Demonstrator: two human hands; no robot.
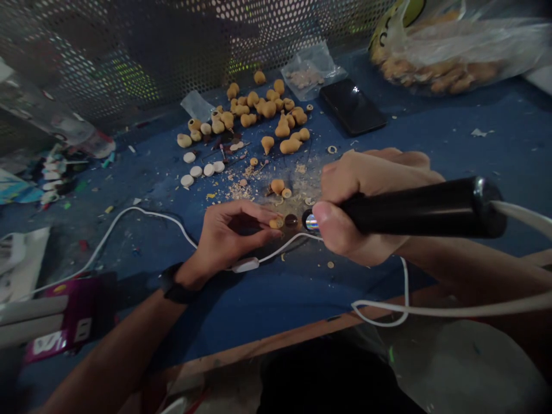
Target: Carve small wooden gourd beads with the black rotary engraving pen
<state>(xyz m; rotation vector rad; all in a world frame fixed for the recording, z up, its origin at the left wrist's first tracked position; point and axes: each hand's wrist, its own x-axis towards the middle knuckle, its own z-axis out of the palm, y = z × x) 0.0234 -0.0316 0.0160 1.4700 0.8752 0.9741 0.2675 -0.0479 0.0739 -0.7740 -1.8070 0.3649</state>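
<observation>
Tan gourd piece pinched at the black tool's tip

And it's a delicate hold! The left hand has the gourd piece between thumb and fingertips, low over the blue surface, nearer the wearer than the loose gourds. The right hand is wrapped around the tool, thumb by the shiny collar. That little shell looks light, stiff and dry, probably brittle if squeezed, its rounded skin apt to roll; best gripped by its sides, fingertips back from the dark disc just beside it. Do the two touch? Too dim and small for me to tell.
</observation>
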